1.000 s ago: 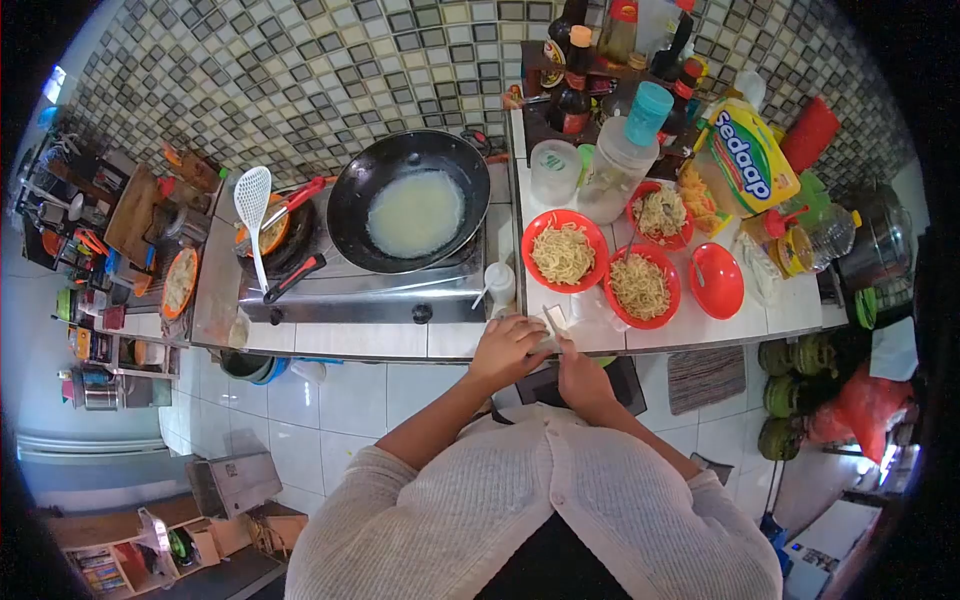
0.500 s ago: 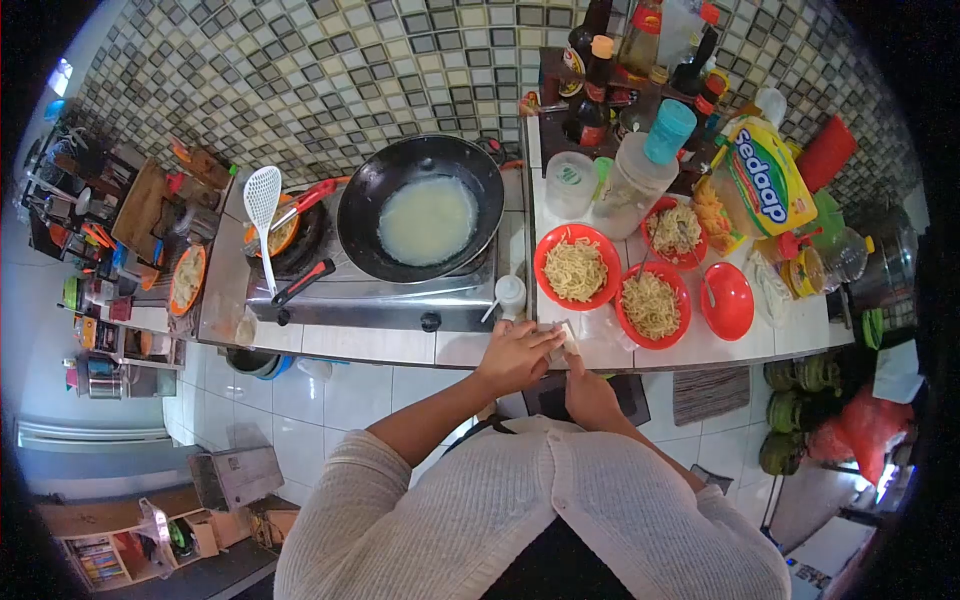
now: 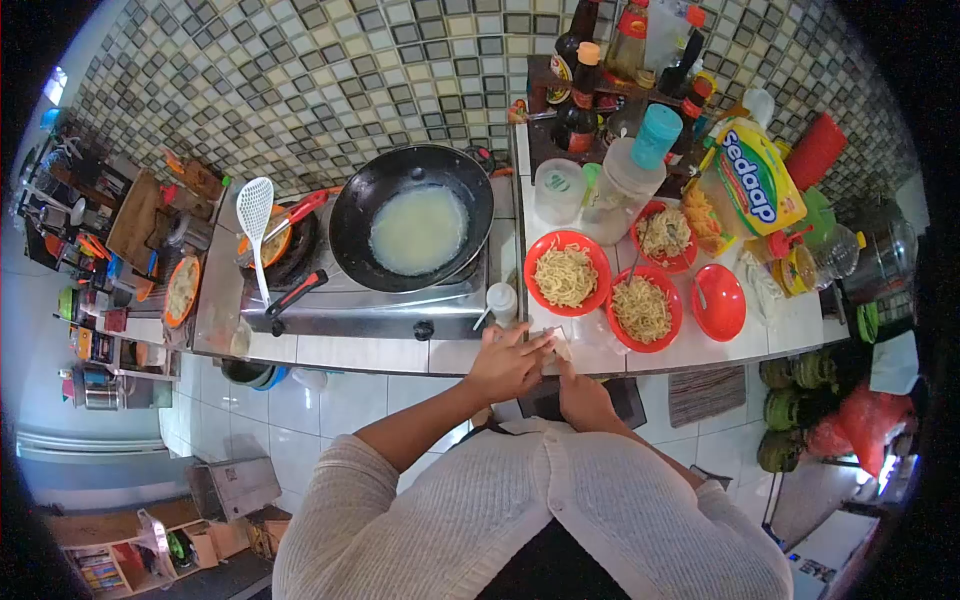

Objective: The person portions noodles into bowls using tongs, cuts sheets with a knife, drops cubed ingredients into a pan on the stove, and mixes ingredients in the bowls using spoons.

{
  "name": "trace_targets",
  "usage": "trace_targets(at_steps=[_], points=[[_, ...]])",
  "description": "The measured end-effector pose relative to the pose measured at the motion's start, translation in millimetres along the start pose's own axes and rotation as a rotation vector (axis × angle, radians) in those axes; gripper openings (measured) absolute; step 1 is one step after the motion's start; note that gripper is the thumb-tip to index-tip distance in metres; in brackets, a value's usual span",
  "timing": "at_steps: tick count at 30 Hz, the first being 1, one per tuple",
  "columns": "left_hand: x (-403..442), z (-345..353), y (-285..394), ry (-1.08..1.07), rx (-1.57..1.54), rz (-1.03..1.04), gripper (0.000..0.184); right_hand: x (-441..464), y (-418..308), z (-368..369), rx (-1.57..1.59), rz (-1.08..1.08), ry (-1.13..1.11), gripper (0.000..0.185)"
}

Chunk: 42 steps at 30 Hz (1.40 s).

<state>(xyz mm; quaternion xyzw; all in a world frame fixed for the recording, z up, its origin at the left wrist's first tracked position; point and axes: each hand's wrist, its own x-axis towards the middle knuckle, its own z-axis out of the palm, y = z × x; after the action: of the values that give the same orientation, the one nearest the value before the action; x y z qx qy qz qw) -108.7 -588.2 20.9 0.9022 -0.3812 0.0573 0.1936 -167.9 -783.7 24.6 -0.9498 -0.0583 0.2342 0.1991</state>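
Over the counter's front edge, my left hand reaches rightward, its fingertips pressed on a small pale flat piece. From the other side, my right hand meets the same piece with its index finger stretched along it and the other fingers curled. The fingers partly cover the piece, so its kind is unclear. A small white bottle stands just beyond my left hand. Beyond my right hand are a red bowl of noodles and a second noodle bowl.
A black wok with cloudy liquid sits on the stove. A white slotted spoon lies at its left. At right are a third filled bowl, a red bowl with a spoon, a yellow Sedaap pack, and several bottles.
The view has shifted slightly, so the counter things sit a little further left in it. Both hands stay together at the pale piece, with only slight finger movement.
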Motion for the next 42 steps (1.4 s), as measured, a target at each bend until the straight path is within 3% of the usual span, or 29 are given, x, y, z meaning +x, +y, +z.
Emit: trace_targets(at_steps=[9,11,17,21,27,29,31,33,36,42], points=[[-26,26,13,0.061,0.042,-0.06,0.051,-1,7,3,-0.007,-0.053,0.073,0.043],[-26,25,14,0.072,0.032,-0.078,0.051,0,10,-1,0.282,-0.112,0.158,0.042],[-21,10,20,0.0,0.032,-0.103,0.045,-14,-2,-5,0.028,-0.049,0.019,0.042],[-18,4,26,0.025,0.014,-0.117,0.041,-23,3,-6,0.029,-0.084,0.045,0.041],[6,12,15,0.136,-0.169,-0.349,0.039,-26,16,-22,0.2,-0.092,0.077,0.04],[17,0,20,-0.007,-0.119,-0.407,0.043,-26,28,-20,0.36,-0.153,0.254,0.041],[27,5,19,-0.023,-0.038,-0.438,0.05,-31,39,-25,0.386,-0.158,0.262,0.041],[37,8,20,-0.219,0.128,-0.54,0.05,-40,47,-34,0.412,-0.169,0.264,0.041],[43,13,16,-0.273,0.07,-0.579,0.047,-52,63,-44,0.39,-0.123,0.187,0.042],[44,5,32,-0.184,0.025,-0.71,0.034,-67,107,-62,0.463,-0.293,0.211,0.041]])
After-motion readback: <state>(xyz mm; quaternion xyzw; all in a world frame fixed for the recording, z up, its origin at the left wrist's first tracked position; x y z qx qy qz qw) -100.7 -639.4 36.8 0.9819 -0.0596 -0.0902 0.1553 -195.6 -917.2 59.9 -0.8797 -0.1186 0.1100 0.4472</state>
